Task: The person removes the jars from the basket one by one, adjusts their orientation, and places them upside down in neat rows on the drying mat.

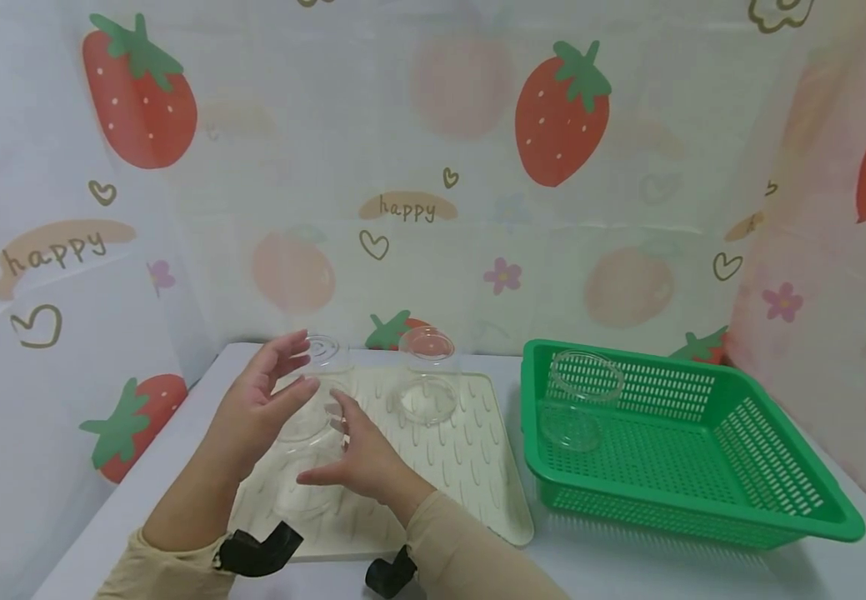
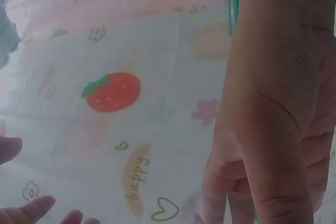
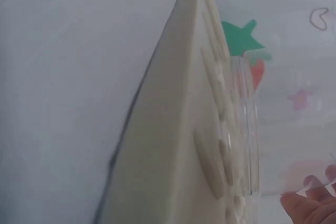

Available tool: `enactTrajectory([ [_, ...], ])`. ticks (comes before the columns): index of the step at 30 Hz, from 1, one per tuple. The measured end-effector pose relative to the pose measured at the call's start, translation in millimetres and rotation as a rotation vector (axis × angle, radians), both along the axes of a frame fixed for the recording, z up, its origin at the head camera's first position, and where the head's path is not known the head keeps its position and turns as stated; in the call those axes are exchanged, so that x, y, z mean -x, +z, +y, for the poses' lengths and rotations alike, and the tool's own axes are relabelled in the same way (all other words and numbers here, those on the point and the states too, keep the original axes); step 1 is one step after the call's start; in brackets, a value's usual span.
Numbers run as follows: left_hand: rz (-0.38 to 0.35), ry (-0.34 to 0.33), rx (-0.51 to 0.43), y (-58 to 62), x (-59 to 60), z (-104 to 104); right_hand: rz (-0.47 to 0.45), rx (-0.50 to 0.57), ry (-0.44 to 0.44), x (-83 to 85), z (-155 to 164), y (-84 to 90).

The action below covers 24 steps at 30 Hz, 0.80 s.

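Observation:
My left hand [image 1: 256,408] is raised over the left side of the cream ridged mat [image 1: 478,467], its fingers spread beside a clear jar [image 1: 327,357] at the back left. Lower and to the right, my right hand [image 1: 365,454] has thumb and fingers wide apart. Its thumb overlaps another clear jar [image 1: 305,496] at the front left of the mat. The right wrist view shows a clear jar [image 3: 247,124] with its ridged end down on the mat and right fingertips [image 3: 302,205] close to its wall. A further clear jar [image 1: 428,367] stands at the mat's back.
On the right of the white table [image 1: 598,567] is a green plastic basket [image 1: 703,521], with one clear container [image 1: 575,425] in its left end. Behind and at both sides hangs a sheet [image 1: 440,167] printed with strawberries.

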State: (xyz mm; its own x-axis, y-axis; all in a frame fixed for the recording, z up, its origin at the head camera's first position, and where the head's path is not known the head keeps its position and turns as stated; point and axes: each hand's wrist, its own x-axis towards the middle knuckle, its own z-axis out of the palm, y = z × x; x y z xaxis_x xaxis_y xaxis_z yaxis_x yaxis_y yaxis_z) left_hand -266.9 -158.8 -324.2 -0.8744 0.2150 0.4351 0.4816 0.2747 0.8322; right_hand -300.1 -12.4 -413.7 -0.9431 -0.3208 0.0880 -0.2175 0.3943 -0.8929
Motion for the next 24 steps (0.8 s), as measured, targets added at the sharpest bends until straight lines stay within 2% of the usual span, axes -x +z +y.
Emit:
enactTrajectory([
  [12,0.010,-0.049,-0.022,-1.1,-0.8,1.4,-0.065,-0.064,-0.032,-0.5,-1.6,-1.2],
  [24,-0.001,-0.053,-0.010,-0.9,-1.6,2.7,-0.084,0.004,0.002,-0.7,4.7,2.2],
])
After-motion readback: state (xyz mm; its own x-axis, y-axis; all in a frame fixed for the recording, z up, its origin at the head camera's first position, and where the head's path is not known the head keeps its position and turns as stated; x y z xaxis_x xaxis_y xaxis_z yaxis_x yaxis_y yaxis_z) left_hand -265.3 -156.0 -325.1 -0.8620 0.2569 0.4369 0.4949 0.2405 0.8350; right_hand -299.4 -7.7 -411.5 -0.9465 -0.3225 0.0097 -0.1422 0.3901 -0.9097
